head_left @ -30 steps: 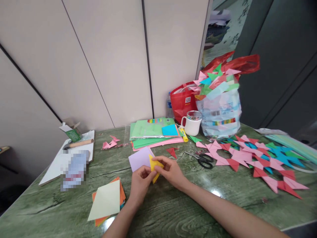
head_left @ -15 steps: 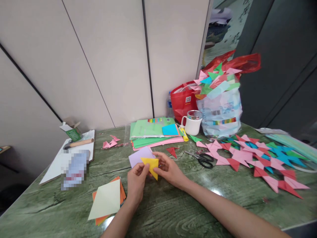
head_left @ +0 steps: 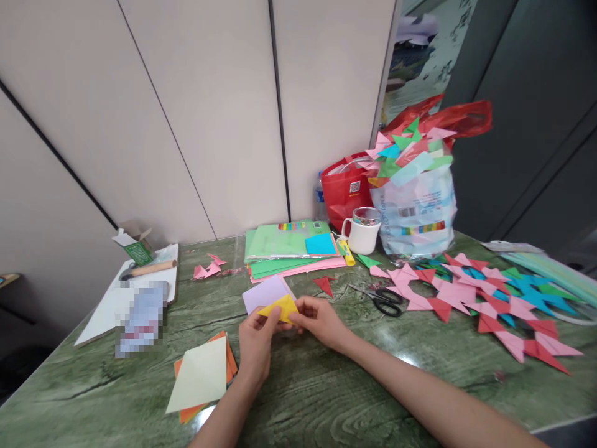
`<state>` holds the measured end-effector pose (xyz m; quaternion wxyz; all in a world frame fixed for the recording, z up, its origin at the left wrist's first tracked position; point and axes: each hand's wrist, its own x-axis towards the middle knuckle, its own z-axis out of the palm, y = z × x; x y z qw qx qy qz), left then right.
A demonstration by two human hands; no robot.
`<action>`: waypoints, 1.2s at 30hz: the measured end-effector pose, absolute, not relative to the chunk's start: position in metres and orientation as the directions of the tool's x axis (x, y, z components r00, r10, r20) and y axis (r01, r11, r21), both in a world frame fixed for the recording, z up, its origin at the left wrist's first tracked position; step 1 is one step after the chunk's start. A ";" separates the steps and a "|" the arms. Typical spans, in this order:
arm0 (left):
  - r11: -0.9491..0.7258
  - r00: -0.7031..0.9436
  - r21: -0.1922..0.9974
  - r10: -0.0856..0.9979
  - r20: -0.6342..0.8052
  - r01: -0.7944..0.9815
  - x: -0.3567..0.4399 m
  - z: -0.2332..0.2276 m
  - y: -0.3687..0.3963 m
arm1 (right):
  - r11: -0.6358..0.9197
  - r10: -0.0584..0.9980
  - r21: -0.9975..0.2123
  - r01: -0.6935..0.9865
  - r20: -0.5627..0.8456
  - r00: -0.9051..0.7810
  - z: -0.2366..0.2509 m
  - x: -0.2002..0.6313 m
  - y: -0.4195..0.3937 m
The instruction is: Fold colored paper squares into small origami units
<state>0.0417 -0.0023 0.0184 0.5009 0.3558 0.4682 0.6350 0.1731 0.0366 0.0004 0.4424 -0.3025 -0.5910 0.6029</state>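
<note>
Yellow paper (head_left: 280, 307), folded into a small pointed piece, sat pinched between both hands just above the green marbled table (head_left: 326, 398). From the head camera, the only view there was, the left hand (head_left: 255, 339) had its fingers closed on the near left corner of the piece, thumb on top, and the right hand (head_left: 319, 320) was closed on the right edge in the same way, fingertips meeting over the fold. Both hands were nipped shut on the paper, neither spread wide.

As a judgement, the piece would handle as something very light and thin, stiff only along its creases, and apt to crumple or unfold if squeezed mid-sheet. The corners and folded edges, where the layers double up, looked the sound places to take hold, with a light pinch.

Just behind the yellow piece lay a lilac sheet (head_left: 265, 293) flat on the table. Near the left forearm sat a pale cream sheet (head_left: 200, 375) on top of an orange stack (head_left: 229, 361). Further back were a pile of green and pink paper (head_left: 289, 252), a white mug (head_left: 364, 235) and a plastic bag (head_left: 415, 208) filled with folded shapes. Black scissors (head_left: 380, 300) lay to the right, beside a spread of pink, red and blue folded pieces (head_left: 485, 298).
</note>
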 end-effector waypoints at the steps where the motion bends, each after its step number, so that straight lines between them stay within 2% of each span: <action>1: -0.053 -0.237 0.952 0.971 -0.021 -0.302 0.042 0.019 -0.002 | 0.090 0.893 -0.983 -0.161 0.151 -0.425 0.000 0.174 0.037; 8: -0.012 -0.196 0.932 0.979 -0.063 -0.363 0.044 0.026 -0.004 | 0.174 0.885 -0.977 -0.122 0.209 -0.417 0.005 0.177 0.036; 14: 0.006 -0.141 0.942 0.988 -0.056 -0.336 0.041 0.026 -0.004 | 0.141 0.867 -0.963 -0.229 0.232 -0.440 0.006 0.177 0.035; 20: 0.036 -0.181 0.934 0.978 -0.107 -0.354 0.040 0.027 -0.004 | 0.085 0.815 -0.939 -0.333 0.258 -0.519 0.011 0.178 0.032; 23: -0.085 -0.260 0.963 0.965 0.016 -0.256 0.040 0.026 -0.004 | 0.074 0.814 -0.943 -0.323 0.245 -0.526 0.013 0.178 0.031; 26: -0.222 -0.390 0.971 0.905 0.170 -0.093 0.040 0.025 -0.005 | 0.086 0.838 -0.954 -0.286 0.225 -0.497 0.014 0.177 0.030; 28: -0.269 -0.420 0.962 0.869 0.260 0.039 0.039 0.025 -0.006 | 0.101 0.850 -0.954 -0.281 0.230 -0.475 0.015 0.176 0.029; 32: -0.307 -0.322 0.896 0.854 0.408 0.321 0.038 0.026 -0.010 | 0.133 0.854 -0.955 -0.267 0.247 -0.458 0.016 0.175 0.028; 36: -0.339 -0.221 0.871 0.875 0.430 0.354 0.040 0.026 -0.013 | 0.190 0.850 -0.954 -0.234 0.278 -0.448 0.013 0.174 0.027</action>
